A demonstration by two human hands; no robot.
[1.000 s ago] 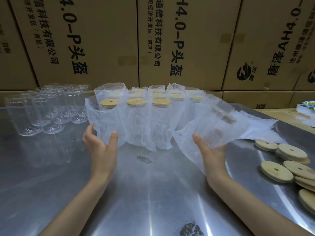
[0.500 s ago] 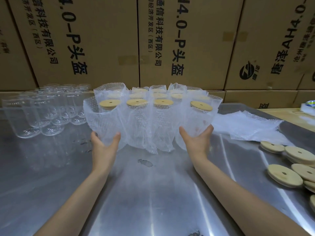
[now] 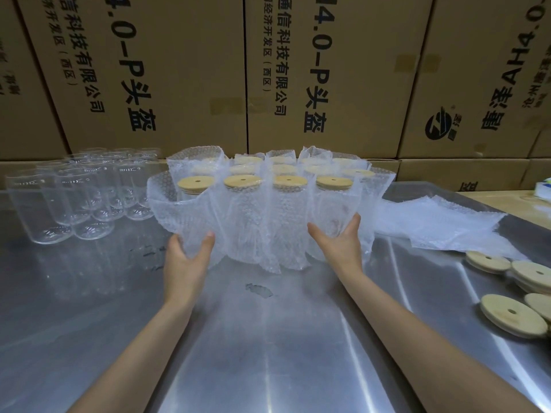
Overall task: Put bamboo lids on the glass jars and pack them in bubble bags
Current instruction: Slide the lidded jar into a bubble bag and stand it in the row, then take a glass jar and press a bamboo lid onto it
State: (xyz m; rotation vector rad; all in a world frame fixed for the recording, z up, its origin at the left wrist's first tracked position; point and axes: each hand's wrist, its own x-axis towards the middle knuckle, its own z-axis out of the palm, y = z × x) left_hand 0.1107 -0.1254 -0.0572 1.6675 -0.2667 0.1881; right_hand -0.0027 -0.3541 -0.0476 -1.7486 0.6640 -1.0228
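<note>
We cup our left hand (image 3: 185, 257) around the leftmost bagged jar (image 3: 190, 210) of the front row, thumb and fingers curled on its bubble bag. Our right hand (image 3: 340, 245) grips the rightmost bagged jar (image 3: 335, 204) of that row the same way. Between our hands stand 2 more lidded jars in bubble bags, with further rows behind them. Beyond our left hand, unlidded glass jars (image 3: 74, 198) stand in a cluster on the steel table (image 3: 268, 338). Right of our right hand lie flat bubble bags (image 3: 441, 225) and loose bamboo lids (image 3: 512, 314).
</note>
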